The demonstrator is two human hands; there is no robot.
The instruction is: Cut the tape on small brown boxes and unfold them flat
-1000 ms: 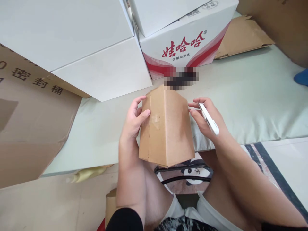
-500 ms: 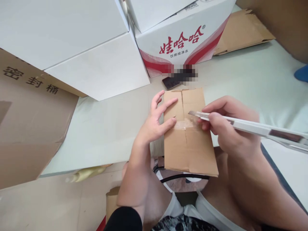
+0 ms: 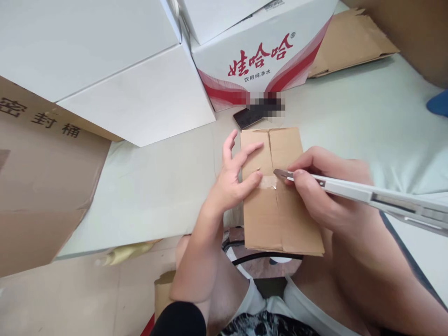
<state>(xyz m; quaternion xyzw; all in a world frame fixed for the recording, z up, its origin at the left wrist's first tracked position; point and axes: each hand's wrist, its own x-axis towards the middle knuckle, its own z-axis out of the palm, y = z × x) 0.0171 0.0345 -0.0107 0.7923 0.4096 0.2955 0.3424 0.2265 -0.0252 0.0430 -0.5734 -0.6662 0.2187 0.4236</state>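
A folded cardboard piece (image 3: 297, 219) overhangs the near edge of the table, with clear tape (image 3: 268, 182) across its centre seam. My left hand (image 3: 234, 179) rests on its left side, fingers spread, with the thumb and a fingertip on the cardboard. In my right hand (image 3: 325, 191) is a white utility knife (image 3: 353, 189), pinched near its blade end. The blade points left and its tip is at the seam, just above the tape.
White boxes (image 3: 140, 88) stand at the back left, beside a large brown carton (image 3: 45, 186). Behind the cardboard are a dark phone (image 3: 248, 116) and a red-and-white box (image 3: 259, 60). Flattened cardboard (image 3: 353, 42) lies at the back right, with a blue object (image 3: 437, 105) at the right edge.
The cardboard and my left hand have shifted slightly right in view. My right hand has moved slightly, and the blade tip is now lower, nearer the tape at the seam.
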